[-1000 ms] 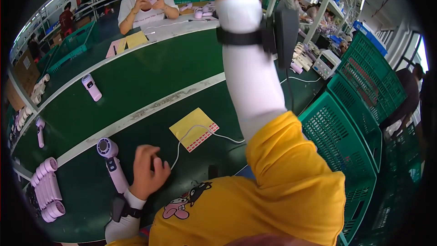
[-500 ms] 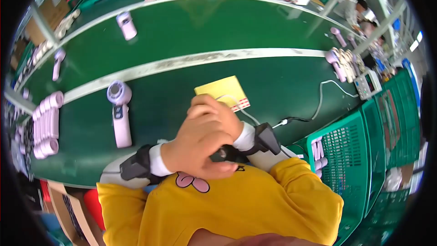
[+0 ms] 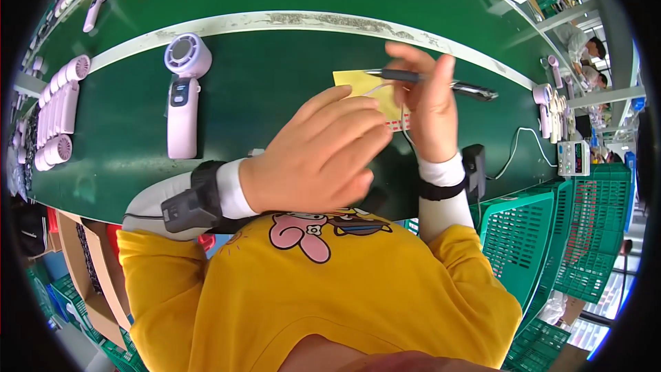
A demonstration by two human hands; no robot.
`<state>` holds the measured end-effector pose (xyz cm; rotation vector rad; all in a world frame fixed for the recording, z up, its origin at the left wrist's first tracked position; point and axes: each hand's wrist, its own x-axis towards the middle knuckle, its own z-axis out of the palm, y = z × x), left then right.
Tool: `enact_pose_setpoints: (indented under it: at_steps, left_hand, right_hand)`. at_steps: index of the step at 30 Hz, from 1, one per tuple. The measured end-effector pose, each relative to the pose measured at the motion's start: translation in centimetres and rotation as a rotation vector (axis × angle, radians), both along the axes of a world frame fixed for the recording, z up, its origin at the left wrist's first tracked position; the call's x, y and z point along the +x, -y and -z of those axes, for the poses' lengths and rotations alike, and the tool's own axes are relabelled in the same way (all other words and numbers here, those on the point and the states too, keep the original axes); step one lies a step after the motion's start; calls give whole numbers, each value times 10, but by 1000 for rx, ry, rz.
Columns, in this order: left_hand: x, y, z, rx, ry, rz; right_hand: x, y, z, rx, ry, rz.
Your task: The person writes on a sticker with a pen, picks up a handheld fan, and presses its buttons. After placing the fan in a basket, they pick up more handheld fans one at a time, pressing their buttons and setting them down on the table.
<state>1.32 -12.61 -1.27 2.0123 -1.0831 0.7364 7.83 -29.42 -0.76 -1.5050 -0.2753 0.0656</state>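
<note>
Over the green table, my left hand is held palm down, its fingers stretched out with nothing in them. To its right my raised right hand grips a dark pen, which lies across between thumb and fingers with its tip to the left. Beneath both hands lies a yellow paper pad with a red-and-white checked edge, partly hidden. A white cable runs over the pad between the hands. Left of my left hand rests a lilac handheld fan with a round head and a dark display.
At the left, several lilac fans lie in a row. On the right sit more fans, a small meter box with a cable, and green plastic crates. A white rail crosses the table. People sit at the far right.
My hands were clasped together and have come apart; the right moved right and up, and the pen now shows in it. The view has tilted closer to the table's near side.
</note>
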Motion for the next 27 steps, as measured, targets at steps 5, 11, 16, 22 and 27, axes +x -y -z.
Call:
enact_pose_setpoints:
  at_steps: [5,11,16,22,27]
  left_hand:
    - [6,0,37,312,-299,73]
    - [7,-16,41,481,-380,125]
    - [18,-23,30,243,-378,-76]
    - [19,-5,34,294,-411,183]
    - [8,-5,56,330,-455,301]
  right_hand:
    - [12,5,-22,-313,33,99]
    - [54,11,29,-226,19,156]
    - [54,-14,43,-115,-173,103]
    - [55,-25,46,-75,-159,94]
    - [46,-18,44,-20,-206,-4]
